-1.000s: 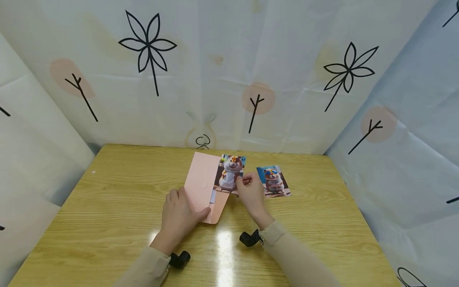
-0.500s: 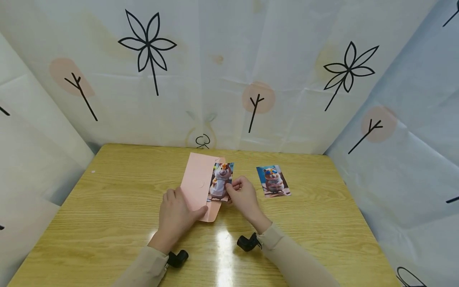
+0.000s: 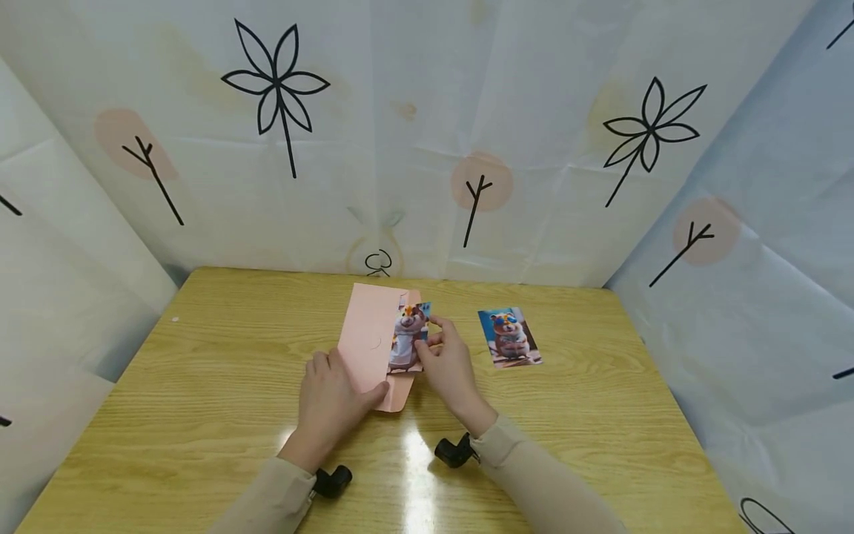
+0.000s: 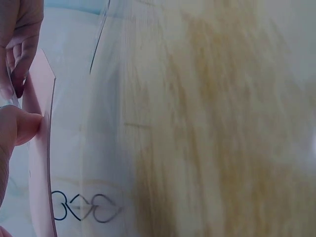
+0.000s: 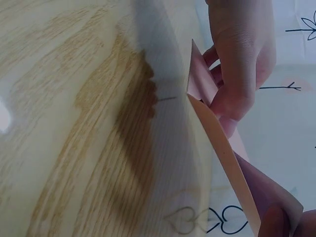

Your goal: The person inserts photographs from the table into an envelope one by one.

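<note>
A pink envelope (image 3: 365, 326) is tilted under my left hand (image 3: 327, 393), which grips its lower left part with the thumb across the front near the open side. The left wrist view shows this envelope (image 4: 42, 168) edge-on. My right hand (image 3: 452, 367) pinches a photo card (image 3: 405, 345) of a cartoon hamster in a white apron. The card's left edge lies inside the envelope's mouth, and the rest sticks out over the flap (image 5: 222, 148). Several right-hand fingers are hidden behind the card.
A second photo card (image 3: 510, 337), of a hamster with blue glasses, lies flat on the wooden table (image 3: 587, 400) to the right of the right hand. A patterned white cloth (image 3: 427, 133) hangs behind the table. A small white speck (image 3: 176, 320) is at the far left.
The apron hamster card has moved left and slightly down with my right hand, its left edge passing into the envelope. The envelope shifted slightly left. The other card stayed put.
</note>
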`<act>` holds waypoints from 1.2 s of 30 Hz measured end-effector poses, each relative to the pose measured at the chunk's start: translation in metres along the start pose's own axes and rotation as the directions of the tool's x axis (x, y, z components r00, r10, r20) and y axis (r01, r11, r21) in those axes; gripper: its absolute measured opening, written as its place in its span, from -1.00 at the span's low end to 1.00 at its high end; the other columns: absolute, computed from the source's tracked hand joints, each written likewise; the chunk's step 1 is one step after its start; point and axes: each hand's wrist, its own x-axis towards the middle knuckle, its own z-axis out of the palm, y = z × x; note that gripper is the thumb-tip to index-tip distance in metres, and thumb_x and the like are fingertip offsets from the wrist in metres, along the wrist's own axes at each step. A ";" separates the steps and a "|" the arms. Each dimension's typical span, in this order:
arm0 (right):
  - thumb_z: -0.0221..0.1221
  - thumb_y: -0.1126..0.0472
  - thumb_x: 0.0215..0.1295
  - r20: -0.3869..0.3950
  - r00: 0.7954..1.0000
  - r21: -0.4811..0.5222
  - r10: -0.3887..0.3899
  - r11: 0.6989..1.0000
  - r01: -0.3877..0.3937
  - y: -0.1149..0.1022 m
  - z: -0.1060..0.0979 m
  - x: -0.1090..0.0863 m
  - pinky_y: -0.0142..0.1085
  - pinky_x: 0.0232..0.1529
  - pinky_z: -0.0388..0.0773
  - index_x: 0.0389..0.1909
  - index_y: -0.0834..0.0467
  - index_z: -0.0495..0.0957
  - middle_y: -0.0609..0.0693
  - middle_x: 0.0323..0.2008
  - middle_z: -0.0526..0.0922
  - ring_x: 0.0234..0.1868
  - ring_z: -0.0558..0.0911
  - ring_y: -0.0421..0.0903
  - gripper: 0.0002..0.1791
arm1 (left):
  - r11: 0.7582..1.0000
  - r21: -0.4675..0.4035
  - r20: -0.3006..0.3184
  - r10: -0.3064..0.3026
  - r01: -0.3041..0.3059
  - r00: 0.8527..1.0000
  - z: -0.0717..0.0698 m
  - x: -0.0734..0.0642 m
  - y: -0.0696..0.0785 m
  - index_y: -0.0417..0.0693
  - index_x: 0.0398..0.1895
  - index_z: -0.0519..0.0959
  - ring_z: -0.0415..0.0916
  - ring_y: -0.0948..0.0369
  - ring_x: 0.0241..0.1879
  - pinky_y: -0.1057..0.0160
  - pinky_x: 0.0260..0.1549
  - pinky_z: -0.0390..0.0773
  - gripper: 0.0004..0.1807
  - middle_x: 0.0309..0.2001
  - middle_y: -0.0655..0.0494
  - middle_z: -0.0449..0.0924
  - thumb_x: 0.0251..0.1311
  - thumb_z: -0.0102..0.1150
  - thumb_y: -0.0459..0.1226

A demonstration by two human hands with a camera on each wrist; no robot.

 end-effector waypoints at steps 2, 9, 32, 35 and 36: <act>0.18 0.24 0.34 -0.004 1.000 0.003 0.000 1.000 0.000 -0.001 0.002 0.002 -0.27 -0.61 0.48 0.32 0.15 0.30 0.09 -0.30 0.53 -0.53 0.53 -0.11 -0.45 | 1.000 0.003 -0.002 0.001 -0.001 1.000 0.001 0.000 0.000 -0.51 0.05 0.32 0.30 -0.11 -0.22 -0.02 -0.27 0.39 0.17 -0.20 -0.28 0.31 -0.28 0.29 0.40; 0.18 0.23 0.34 -0.027 0.998 -0.036 0.048 0.998 -0.049 0.005 0.005 0.009 -0.30 -0.67 0.42 0.30 0.14 0.29 0.05 -0.30 0.52 -0.67 0.48 -0.14 -0.47 | 1.000 -0.010 -0.005 -0.003 0.003 1.000 0.000 -0.002 0.003 -0.50 0.04 0.32 0.30 -0.11 -0.21 -0.03 -0.24 0.39 0.16 -0.19 -0.27 0.30 -0.30 0.31 0.39; 0.19 0.18 0.33 0.002 0.999 -0.030 0.045 0.999 -0.044 0.003 0.021 0.015 -0.29 -0.56 0.53 0.12 0.18 0.48 -0.03 -0.33 0.55 -0.54 0.51 -0.15 -0.63 | 0.999 -0.031 -0.039 0.042 -0.043 0.998 0.001 -0.004 0.010 -0.45 0.00 0.34 0.28 -0.07 -0.24 0.02 -0.27 0.36 0.09 -0.24 -0.20 0.29 -0.29 0.32 0.36; 0.18 0.19 0.33 0.003 1.000 -0.056 0.009 0.998 -0.009 0.003 0.021 0.016 -0.29 -0.45 0.50 0.08 0.18 0.53 -0.06 -0.34 0.57 -0.46 0.52 -0.16 -0.67 | 0.998 -0.030 -0.046 0.046 -0.048 0.998 0.001 -0.004 0.010 -0.45 -0.01 0.34 0.28 -0.07 -0.25 0.03 -0.29 0.35 0.09 -0.25 -0.19 0.29 -0.29 0.32 0.36; 0.18 0.19 0.33 0.004 1.000 -0.059 -0.001 0.998 0.001 0.003 0.021 0.016 -0.29 -0.41 0.49 0.07 0.18 0.54 -0.06 -0.34 0.57 -0.42 0.51 -0.15 -0.68 | 0.998 -0.030 -0.049 0.047 -0.049 0.998 0.001 -0.004 0.010 -0.44 -0.02 0.34 0.27 -0.07 -0.26 0.03 -0.29 0.35 0.08 -0.26 -0.19 0.28 -0.29 0.32 0.36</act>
